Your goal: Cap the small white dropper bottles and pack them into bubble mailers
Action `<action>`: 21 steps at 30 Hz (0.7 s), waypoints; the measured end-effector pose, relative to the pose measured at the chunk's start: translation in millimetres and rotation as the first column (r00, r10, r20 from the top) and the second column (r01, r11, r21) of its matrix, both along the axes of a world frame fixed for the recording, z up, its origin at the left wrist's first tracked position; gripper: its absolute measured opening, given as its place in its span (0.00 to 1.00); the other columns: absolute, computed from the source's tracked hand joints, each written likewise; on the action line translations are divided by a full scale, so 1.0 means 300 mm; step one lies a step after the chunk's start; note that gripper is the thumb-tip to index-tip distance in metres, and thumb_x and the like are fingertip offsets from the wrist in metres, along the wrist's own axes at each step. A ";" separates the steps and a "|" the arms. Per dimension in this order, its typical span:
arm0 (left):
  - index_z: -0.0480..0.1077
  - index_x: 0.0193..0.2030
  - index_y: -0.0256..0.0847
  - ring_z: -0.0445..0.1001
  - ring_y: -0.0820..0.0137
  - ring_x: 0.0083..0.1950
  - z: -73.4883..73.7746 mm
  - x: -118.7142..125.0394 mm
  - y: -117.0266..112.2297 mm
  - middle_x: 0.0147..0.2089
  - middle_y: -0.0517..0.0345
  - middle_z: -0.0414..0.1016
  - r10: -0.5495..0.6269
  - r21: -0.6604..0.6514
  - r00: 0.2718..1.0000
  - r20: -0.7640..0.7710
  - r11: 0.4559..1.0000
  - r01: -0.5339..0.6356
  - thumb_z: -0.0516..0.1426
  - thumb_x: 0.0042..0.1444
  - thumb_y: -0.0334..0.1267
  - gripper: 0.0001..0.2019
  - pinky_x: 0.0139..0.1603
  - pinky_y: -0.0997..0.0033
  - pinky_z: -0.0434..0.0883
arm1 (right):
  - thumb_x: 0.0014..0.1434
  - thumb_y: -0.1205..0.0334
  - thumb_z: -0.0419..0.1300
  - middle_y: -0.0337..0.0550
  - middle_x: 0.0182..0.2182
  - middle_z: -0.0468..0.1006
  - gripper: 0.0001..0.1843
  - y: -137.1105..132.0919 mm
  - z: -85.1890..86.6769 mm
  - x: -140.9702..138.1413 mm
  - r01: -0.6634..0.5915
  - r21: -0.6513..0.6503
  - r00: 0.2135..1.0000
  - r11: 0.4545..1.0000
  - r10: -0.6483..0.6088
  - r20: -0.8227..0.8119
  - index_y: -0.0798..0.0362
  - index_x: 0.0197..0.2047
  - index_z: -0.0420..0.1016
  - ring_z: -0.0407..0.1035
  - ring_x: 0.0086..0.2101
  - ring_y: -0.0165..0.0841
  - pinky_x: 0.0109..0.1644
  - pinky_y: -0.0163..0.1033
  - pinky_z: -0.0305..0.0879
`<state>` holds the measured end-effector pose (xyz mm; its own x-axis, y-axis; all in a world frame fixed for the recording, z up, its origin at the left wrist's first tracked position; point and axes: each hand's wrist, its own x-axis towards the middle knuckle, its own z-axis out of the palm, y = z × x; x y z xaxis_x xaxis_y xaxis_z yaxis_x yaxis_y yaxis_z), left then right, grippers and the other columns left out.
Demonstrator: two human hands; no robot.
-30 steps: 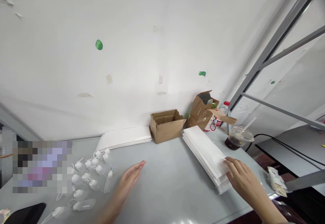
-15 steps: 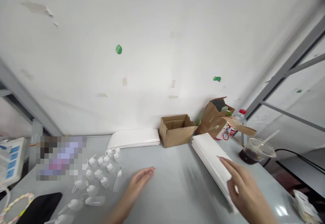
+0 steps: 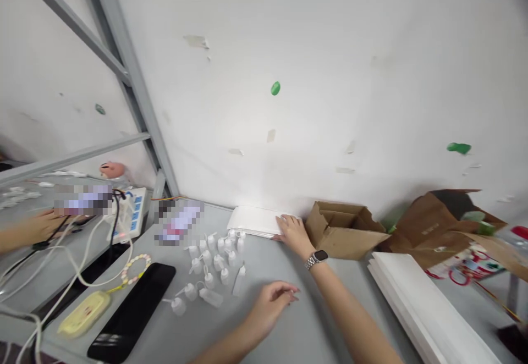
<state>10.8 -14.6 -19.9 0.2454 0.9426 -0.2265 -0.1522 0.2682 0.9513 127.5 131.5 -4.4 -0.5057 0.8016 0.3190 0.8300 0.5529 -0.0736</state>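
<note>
White sheet stack (image 3: 252,220) lies just beside the cardboard box (image 3: 344,231), my R hand (image 3: 293,236) resting on its edge w/ fingers spread, not pinching, L hand (image 3: 270,304) open & empty over the tabletop (image 3: 313,320), small squeeze bottles (image 3: 214,262) loose nearby, 2nd stack (image 3: 424,309) untouched at right.

a flat stack of white sheets (image 3: 253,221) lies on the grey table (image 3: 305,325), squared up and close against the wall (image 3: 330,89); just in front of it, small white plastic squeeze bottles (image 3: 214,265) sit in a loose cluster, their thin nozzles pointing different ways; several lie on their sides, well apart from none in particular order.
</note>
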 end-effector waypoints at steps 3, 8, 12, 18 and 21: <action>0.75 0.34 0.37 0.76 0.60 0.41 -0.016 0.007 0.000 0.39 0.47 0.79 -0.018 0.011 1.000 0.011 1.000 0.018 0.59 0.44 0.52 0.19 0.46 0.61 0.68 | 0.59 0.56 0.56 0.54 0.48 0.72 0.19 0.042 -0.021 0.017 0.007 0.007 1.000 1.000 -0.007 -0.022 0.50 0.52 0.68 0.64 0.47 0.44 0.47 0.48 0.61; 0.75 0.35 0.36 0.75 0.59 0.41 -0.049 0.023 -0.009 0.38 0.47 0.79 -0.040 0.016 0.999 -0.010 0.999 0.041 0.57 0.46 0.51 0.19 0.46 0.60 0.67 | 0.60 0.69 0.48 0.56 0.47 0.71 0.19 0.053 -0.010 0.021 0.037 0.089 0.992 0.995 -0.026 -0.124 0.54 0.53 0.68 0.65 0.46 0.42 0.46 0.47 0.63; 0.74 0.39 0.36 0.74 0.58 0.43 -0.059 0.023 -0.022 0.40 0.45 0.77 -0.006 0.028 0.997 -0.071 1.000 0.008 0.57 0.48 0.49 0.19 0.47 0.59 0.66 | 0.58 0.73 0.42 0.55 0.50 0.68 0.24 -0.039 0.089 0.015 0.052 0.196 0.966 0.979 0.000 -0.258 0.55 0.57 0.62 0.62 0.49 0.41 0.51 0.49 0.60; 0.59 0.60 0.43 0.55 0.49 0.63 0.034 -0.056 -0.003 0.65 0.39 0.55 0.060 0.014 0.998 0.020 0.998 -0.060 0.72 0.19 0.44 0.54 0.61 0.55 0.55 | 0.57 0.50 0.52 0.49 0.34 0.77 0.18 -0.375 0.187 0.118 0.290 -0.264 0.546 0.920 -0.386 -0.744 0.54 0.40 0.72 0.71 0.35 0.41 0.37 0.40 0.68; 0.60 0.59 0.40 0.58 0.52 0.63 0.087 -0.092 0.023 0.62 0.39 0.61 -0.067 0.006 0.945 0.321 0.998 0.069 0.65 0.34 0.57 0.44 0.61 0.55 0.55 | 0.50 0.40 0.56 0.47 0.31 0.79 0.25 -0.511 0.080 0.168 -0.034 -0.686 0.535 0.727 -0.567 -0.627 0.55 0.37 0.74 0.73 0.33 0.41 0.34 0.38 0.69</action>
<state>-16.8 -7.7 6.3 0.3695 0.9200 -0.1305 -0.4302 0.2939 0.8536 178.0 -21.7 19.7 -0.0281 0.9930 -0.1150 0.3630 -0.0971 -0.9267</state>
